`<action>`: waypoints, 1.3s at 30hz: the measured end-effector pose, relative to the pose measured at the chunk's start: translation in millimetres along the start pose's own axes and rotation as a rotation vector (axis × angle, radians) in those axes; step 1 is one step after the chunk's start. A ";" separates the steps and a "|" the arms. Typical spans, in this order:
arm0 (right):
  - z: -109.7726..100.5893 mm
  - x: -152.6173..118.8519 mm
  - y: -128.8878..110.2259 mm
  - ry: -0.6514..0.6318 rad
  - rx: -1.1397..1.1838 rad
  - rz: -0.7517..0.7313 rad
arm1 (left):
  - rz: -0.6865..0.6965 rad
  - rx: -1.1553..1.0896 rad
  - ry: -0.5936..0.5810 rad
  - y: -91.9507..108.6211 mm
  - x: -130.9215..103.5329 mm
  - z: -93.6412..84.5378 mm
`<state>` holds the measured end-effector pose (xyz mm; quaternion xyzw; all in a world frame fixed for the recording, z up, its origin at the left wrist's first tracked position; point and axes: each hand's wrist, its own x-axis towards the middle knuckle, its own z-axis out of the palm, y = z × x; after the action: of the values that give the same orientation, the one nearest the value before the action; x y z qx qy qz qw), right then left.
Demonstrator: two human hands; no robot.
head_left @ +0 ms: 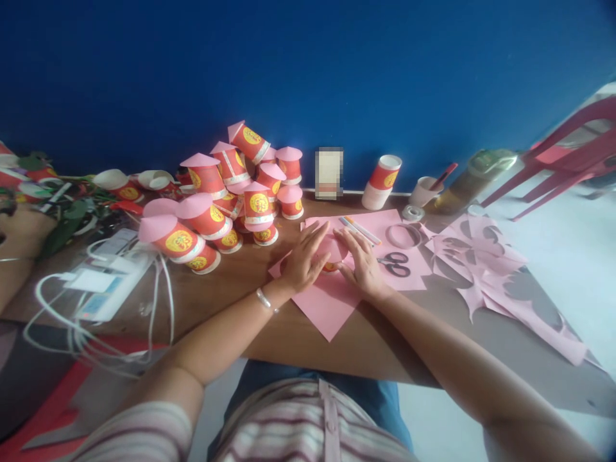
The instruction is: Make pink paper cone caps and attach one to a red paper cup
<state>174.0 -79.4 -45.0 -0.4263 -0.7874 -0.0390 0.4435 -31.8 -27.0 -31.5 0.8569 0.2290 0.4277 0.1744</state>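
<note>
A pink paper cone [330,248] tops a red cup, of which only a little shows, in front of me on pink paper sheets [328,314]. My left hand [304,258] rests against the cone's left side with its fingers stretched out. On the other side, my right hand [360,260] touches the cone, fingers apart. Neither hand is closed round it. Dark-handled scissors [397,264] lie on the paper just right of my right hand, and markers [360,230] lie behind it.
Several cone-topped red cups [260,205] are piled at the back left. A white power strip [103,289] with cables lies left. Stacked cups [382,183], tape [412,213], a bottle [474,179] and pink paper scraps [510,289] are on the right. A person's arm [19,247] shows at far left.
</note>
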 end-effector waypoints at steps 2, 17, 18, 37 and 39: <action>0.5 -0.8 0.5 -0.016 -0.005 -0.001 | 0.031 0.062 -0.015 -2.4 -2.2 3.4; -0.1 -3.1 5.2 -0.025 0.006 0.050 | -0.048 -0.070 0.032 -2.2 -3.8 -1.9; -0.3 -3.1 5.0 -0.023 0.008 0.054 | -0.072 -0.090 0.044 -1.3 -3.2 -2.7; 0.7 -2.4 3.8 -0.019 -0.020 0.040 | -0.079 -0.105 0.046 -5.5 -0.1 0.4; 1.1 -3.0 5.0 -0.027 -0.031 0.047 | -0.080 -0.108 0.039 -5.8 0.3 1.0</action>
<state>177.5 -77.7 -49.4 -0.4518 -0.7825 -0.0350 0.4271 -32.3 -22.1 -34.8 0.8279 0.2429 0.4487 0.2329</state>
